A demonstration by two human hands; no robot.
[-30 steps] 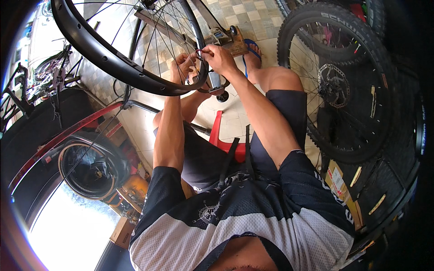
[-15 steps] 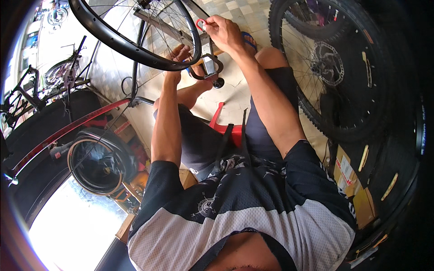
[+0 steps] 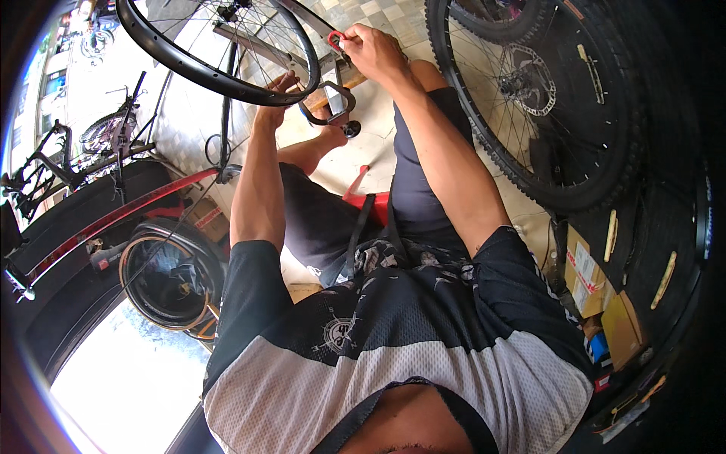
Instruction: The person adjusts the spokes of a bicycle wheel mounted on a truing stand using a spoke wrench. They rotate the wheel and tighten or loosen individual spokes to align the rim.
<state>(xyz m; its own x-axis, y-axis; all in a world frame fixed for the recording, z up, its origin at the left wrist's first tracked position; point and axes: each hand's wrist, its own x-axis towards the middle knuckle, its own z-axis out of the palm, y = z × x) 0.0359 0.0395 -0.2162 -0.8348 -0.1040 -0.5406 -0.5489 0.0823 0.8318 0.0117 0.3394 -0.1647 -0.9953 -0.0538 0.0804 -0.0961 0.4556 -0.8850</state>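
Note:
A bare spoked bicycle wheel (image 3: 204, 82) with a black rim is mounted in a metal truing stand (image 3: 257, 47) at the top. My left hand (image 3: 274, 106) is closed on the near right part of the rim, its fingertips showing inside it by the spokes; the rim hides part of the hand. Just right of the wheel, my right hand (image 3: 374, 53) pinches a small red ring-shaped spoke wrench (image 3: 336, 40), held apart from the rim. The stand's dark caliper arms (image 3: 348, 97) and a black knob (image 3: 350, 129) sit below, between the two hands.
At right stands a large knobby-tyred wheel (image 3: 484, 132) with a disc rotor (image 3: 529, 79). A red bar (image 3: 121, 216) crosses the left side, near bike frames and more wheels (image 3: 166, 276). A red stool (image 3: 370, 203) is between my legs. Cardboard boxes (image 3: 584, 272) lie at right.
The whole view has shifted a little, with most things appearing farther left. Both hands stay by the wheel, the right one with the red spoke wrench in its fingers.

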